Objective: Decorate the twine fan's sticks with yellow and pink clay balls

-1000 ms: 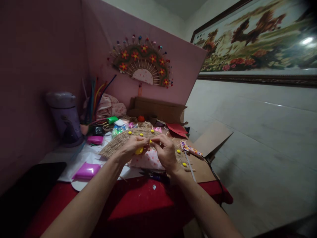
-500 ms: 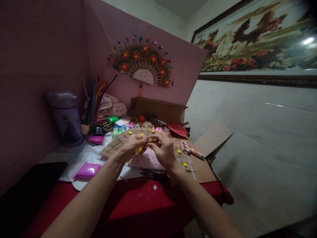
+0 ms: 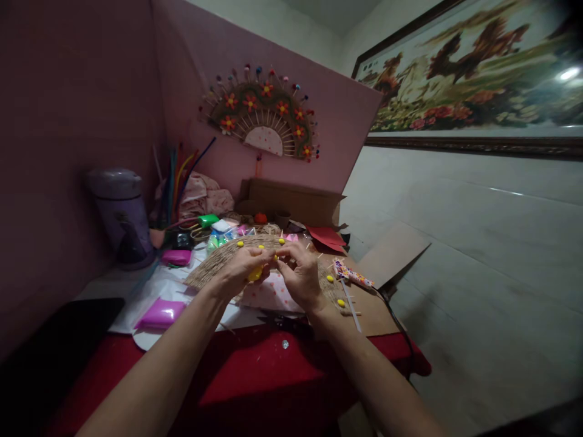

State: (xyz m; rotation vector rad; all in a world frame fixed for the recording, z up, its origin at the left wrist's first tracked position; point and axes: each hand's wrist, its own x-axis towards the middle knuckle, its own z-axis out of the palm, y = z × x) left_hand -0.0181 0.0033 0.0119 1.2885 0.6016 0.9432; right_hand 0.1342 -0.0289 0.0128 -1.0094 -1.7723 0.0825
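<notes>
Head view: pinching yellow bit between fingertips of left hand and right hand; also gripping yellow lump in left. Held just over middle of fan, laid lengthwise left to right near bench front edge. Can't call either hand nearer. Angled in from both sides of front edge, forearms converging, fingers curled, right palm turned inward.

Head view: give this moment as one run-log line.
left hand: holding yellow clay lump | right hand: pinching small yellow piece | beneath: twine-covered fan with yellow dots | nearby: purple packet
</notes>
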